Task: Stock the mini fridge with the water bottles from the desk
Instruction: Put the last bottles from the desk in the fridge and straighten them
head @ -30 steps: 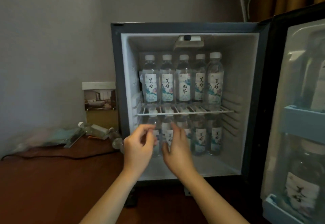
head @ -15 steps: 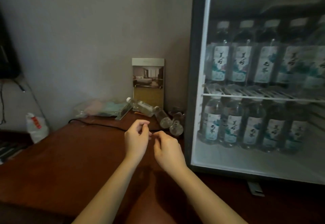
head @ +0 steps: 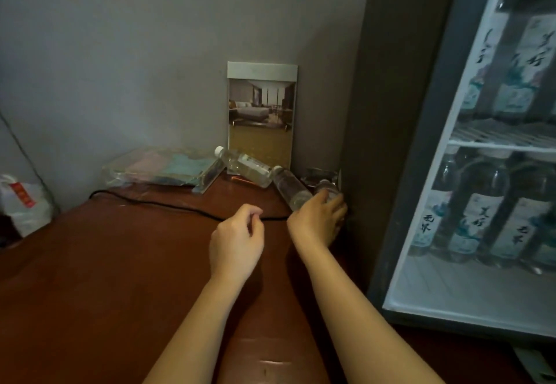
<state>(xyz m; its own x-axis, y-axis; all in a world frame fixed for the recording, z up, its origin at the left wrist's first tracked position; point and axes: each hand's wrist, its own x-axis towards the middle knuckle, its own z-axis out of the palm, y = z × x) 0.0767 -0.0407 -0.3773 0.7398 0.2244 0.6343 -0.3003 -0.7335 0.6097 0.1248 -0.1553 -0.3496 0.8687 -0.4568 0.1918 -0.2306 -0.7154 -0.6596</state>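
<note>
Brown worktop (head: 105, 263) runs up to the fridge (head: 400, 142), which stands open. A bottle (head: 329, 192) lies against the fridge's outer side, and the right hand (head: 317, 218) is on it, grip curling over its body. The left hand (head: 237, 239), farther from the fridge, is loosely curled and empty. Wrap the bottle's middle fully, lift it clear of the next bottle (head: 290, 188) so that one doesn't roll, then turn it upright before the fridge.

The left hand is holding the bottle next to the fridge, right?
Not quite. It is the right hand that holds the bottle next to the fridge. The left hand hovers over the desk and holds nothing. The head view shows it.
</note>
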